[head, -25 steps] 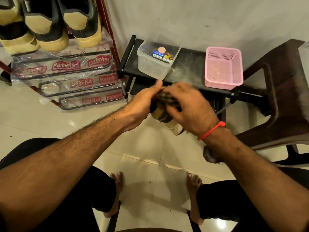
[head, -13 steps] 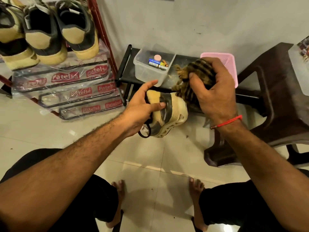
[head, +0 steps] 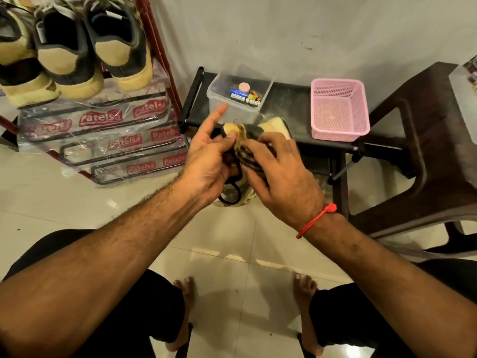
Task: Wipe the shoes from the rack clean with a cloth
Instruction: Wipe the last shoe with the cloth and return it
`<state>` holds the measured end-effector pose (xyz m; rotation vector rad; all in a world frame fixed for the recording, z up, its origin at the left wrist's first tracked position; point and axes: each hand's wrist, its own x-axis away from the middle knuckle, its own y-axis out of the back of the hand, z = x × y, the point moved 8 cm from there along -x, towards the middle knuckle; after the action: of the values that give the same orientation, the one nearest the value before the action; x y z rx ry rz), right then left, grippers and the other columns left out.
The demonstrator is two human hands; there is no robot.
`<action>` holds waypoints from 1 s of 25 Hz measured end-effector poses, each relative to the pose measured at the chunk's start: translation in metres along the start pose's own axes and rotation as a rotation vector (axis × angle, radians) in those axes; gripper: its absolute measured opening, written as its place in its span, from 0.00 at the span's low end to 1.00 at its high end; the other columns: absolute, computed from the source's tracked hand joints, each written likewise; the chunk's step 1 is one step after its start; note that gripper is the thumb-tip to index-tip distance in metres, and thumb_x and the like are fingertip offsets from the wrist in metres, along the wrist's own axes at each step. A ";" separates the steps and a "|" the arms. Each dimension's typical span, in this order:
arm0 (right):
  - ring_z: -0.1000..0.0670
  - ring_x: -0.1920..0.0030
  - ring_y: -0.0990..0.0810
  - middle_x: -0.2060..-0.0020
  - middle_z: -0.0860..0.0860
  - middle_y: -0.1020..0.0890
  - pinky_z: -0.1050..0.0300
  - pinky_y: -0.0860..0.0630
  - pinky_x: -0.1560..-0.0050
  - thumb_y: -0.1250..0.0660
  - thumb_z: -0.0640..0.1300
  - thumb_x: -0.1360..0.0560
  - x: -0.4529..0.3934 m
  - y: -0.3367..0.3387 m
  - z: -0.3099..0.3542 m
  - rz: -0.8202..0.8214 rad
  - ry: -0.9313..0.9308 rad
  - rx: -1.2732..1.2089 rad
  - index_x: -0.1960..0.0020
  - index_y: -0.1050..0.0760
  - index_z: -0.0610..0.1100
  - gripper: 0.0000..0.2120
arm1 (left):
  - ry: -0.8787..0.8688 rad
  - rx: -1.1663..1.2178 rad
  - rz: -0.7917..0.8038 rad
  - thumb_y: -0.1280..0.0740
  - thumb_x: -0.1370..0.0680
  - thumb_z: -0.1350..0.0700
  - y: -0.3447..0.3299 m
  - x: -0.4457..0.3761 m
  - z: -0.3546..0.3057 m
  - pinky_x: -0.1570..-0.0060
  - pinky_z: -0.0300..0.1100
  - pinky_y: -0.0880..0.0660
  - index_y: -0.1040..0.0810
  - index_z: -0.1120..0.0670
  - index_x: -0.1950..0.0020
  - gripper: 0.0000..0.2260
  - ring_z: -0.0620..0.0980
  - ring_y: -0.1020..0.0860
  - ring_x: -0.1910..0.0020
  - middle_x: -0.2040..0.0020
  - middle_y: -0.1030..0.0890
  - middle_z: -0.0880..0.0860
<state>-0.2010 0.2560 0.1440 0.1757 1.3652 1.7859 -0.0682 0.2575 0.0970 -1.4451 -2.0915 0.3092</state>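
Two hands meet on one shoe (head: 273,125), held in the air in front of the low black shelf (head: 289,99). Half a second ago the right hand (head: 281,174) held the striped cloth (head: 247,158) lifted clear; now it presses that cloth down onto the shoe. The left hand (head: 209,156) grips the shoe's near end, forefinger raised. Judgement: another wiping stroke is under way. Three shoes (head: 116,45) wait on the rack (head: 160,60).

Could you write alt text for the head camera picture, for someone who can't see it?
Seen from above, a seated person's left hand holds a tan and black shoe while the right hand presses a dark striped cloth against it. More shoes sit on a red rack at left; a clear tub and pink basket rest on a low black stand.
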 end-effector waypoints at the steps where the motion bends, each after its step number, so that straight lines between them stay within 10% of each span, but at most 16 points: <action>1: 0.43 0.42 0.26 0.40 0.42 0.27 0.46 0.19 0.50 0.38 0.48 0.20 0.005 -0.005 0.002 0.012 0.019 -0.035 0.32 0.28 0.43 0.19 | -0.032 0.034 -0.018 0.40 0.16 0.66 0.004 -0.003 -0.009 0.46 0.62 0.18 0.28 0.44 0.25 0.24 0.58 0.17 0.41 0.37 0.17 0.57; 14: 0.42 0.55 0.21 0.49 0.41 0.23 0.52 0.22 0.65 0.39 0.47 0.23 -0.029 0.042 -0.031 -0.281 -0.168 0.203 0.40 0.23 0.41 0.16 | -0.146 -0.202 0.142 0.38 0.17 0.67 -0.031 0.017 -0.005 0.49 0.69 0.20 0.34 0.41 0.21 0.29 0.62 0.18 0.42 0.45 0.16 0.59; 25: 0.39 0.54 0.20 0.44 0.44 0.23 0.44 0.19 0.56 0.39 0.52 0.21 -0.015 0.006 -0.022 -0.003 -0.281 0.134 0.37 0.24 0.44 0.18 | -0.150 -0.177 0.036 0.38 0.16 0.66 -0.005 0.011 -0.004 0.55 0.62 0.17 0.34 0.40 0.22 0.28 0.55 0.14 0.51 0.44 0.14 0.56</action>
<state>-0.2071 0.2297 0.1462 0.4783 1.2794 1.5982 -0.0728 0.2654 0.1062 -1.6070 -2.2629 0.2587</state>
